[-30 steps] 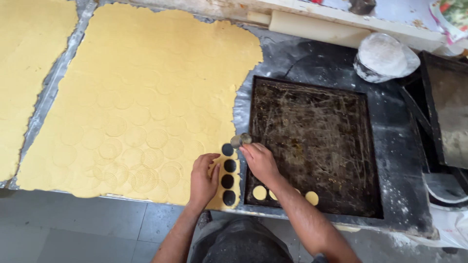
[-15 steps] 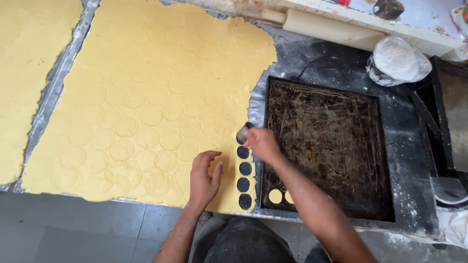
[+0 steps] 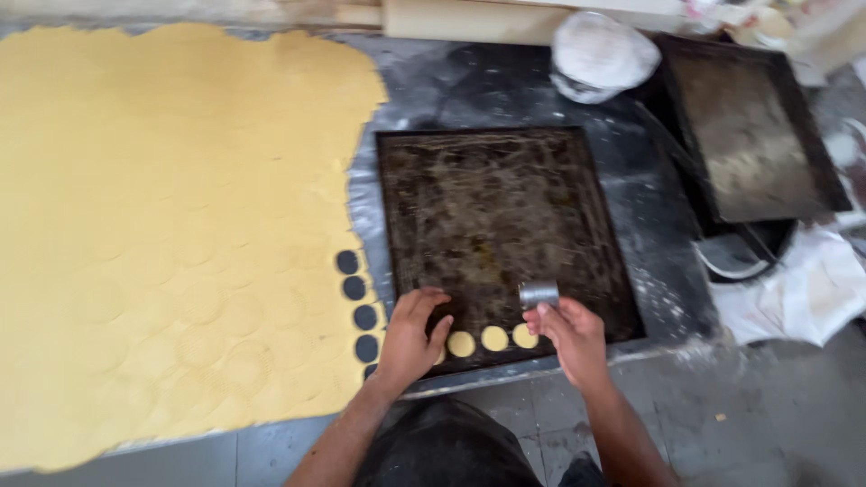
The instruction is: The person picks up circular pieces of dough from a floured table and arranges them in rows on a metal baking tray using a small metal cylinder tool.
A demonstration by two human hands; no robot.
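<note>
Nearest to us, at the six o'clock edge of the view, our two bare forearms reach up over a dark apron onto the grey, flour-dusted desk (image 3: pixel 649 271). Our left hand (image 3: pixel 410 338) lies palm down with its fingers spread loosely, resting on the near left corner of the dark, worn rectangular baking tray (image 3: pixel 496 216); it grips nothing that we can see. Our right hand (image 3: pixel 568 334) is curled, its fingertips pinched round a small round metal cutter (image 3: pixel 538 293), which we hold just above the tray's near edge. Between our hands, along that near edge, three small pale yellow dough discs (image 3: pixel 492 339) lie in a row, just beside one another.

At nine o'clock from the tray, a column of round cut-out holes (image 3: pixel 356 302) runs along the right border of the large rolled-out sheet of yellow dough (image 3: pixel 180 207), which covers the desk's left side and bears faint circular marks.

Farther off, at two o'clock, a second dark empty tray (image 3: pixel 749 126) sits tilted over a round bowl, with a white cloth (image 3: pixel 803 289) beside it. At twelve o'clock we see a white bag of flour (image 3: pixel 603 54) near a pale wooden rolling pin (image 3: pixel 469 20).
</note>
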